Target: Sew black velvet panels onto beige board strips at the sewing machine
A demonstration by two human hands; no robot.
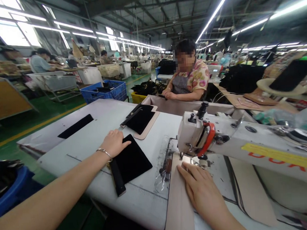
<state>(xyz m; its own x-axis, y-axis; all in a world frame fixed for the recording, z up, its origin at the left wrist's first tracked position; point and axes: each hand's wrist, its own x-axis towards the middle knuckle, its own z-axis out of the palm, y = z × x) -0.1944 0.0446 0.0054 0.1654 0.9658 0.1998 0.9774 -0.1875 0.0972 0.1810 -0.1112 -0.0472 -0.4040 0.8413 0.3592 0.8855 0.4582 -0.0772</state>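
Observation:
My left hand [113, 143], with a metal bangle at the wrist, is at the upper left edge of a black fabric panel [135, 159] on the white table. Its thumb lies over the panel and its fingers curl, their tips hidden. A dark strap-like strip [117, 178] runs along the panel's near left side. My right hand [201, 185] rests palm down, fingers stretched, on a long beige strip [178, 200]. The strip's far end lies under the needle area of a white sewing machine [193, 135] with a red lever guard.
Beyond my left hand lie a black panel on a beige piece [143, 120] and a black strip [76, 126]. Beige pieces [252, 192] lie under the machine arm. A co-worker [190, 78] sits opposite. Blue crates [105, 92] stand at the back; a blue tub [15, 196] is left.

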